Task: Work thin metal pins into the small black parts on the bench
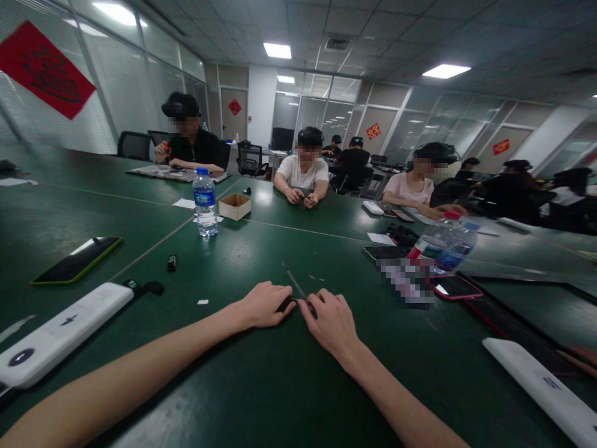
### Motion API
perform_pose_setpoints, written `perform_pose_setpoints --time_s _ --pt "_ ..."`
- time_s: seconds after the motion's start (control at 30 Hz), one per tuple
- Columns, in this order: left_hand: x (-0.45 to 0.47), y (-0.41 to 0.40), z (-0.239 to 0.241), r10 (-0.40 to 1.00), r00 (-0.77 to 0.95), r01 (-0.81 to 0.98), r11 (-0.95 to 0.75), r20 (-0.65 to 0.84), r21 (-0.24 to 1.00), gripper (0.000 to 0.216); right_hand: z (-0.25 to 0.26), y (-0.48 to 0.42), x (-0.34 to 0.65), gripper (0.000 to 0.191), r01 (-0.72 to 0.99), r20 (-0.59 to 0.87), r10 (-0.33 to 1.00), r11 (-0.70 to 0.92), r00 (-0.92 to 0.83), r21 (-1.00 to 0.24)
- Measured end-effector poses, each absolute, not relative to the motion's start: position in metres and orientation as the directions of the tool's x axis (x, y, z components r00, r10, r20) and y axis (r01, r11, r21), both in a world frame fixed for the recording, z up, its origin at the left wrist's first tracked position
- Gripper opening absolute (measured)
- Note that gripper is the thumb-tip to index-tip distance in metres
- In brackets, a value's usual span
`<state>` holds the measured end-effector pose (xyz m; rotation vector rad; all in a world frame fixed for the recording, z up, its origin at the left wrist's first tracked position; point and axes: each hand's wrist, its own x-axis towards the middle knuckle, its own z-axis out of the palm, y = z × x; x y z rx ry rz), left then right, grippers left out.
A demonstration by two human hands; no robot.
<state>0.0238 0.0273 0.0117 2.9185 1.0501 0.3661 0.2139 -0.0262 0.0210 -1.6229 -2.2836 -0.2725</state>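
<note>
Both my hands rest together on the dark green table [261, 386], knuckles up. My left hand [265, 303] is curled shut around a small dark object [285, 304] that shows only at its fingertips. My right hand [330, 318] is also closed, pinching the other end of that object; a speck of red shows between the fingers. What the object is I cannot make out. A thin pale strip [295, 283] and a few small scraps lie on the table just beyond my hands.
A water bottle [205, 203] and a small cardboard box [235, 206] stand further back. A green-cased phone [77, 260] and a white power bank [56, 333] lie at left, another white power bank [543, 386], phones and bottles at right. Several people sit across the table.
</note>
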Motion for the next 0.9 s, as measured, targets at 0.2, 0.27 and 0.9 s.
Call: perform_pose_setpoints --time_s 0.2,0.27,0.9 --pt "0.0232 0.0283 0.0126 0.623 0.757 0.621 -0.78 0.194 0.081 0.024 0.0208 -0.0261 0.2138 0.043 0.942 0.381 0.871 0.335 -0.309 -0.002" --pt "0.023 0.0285 0.0128 0.626 0.758 0.624 -0.778 0.184 0.077 0.024 0.0207 -0.0261 0.2139 0.044 0.943 0.377 0.872 0.334 -0.313 0.011" --pt "0.0222 0.0288 0.0054 0.585 0.786 0.582 -0.809 0.198 0.081 0.022 0.0183 -0.03 0.2117 0.042 0.94 0.408 0.854 0.34 -0.323 0.032"
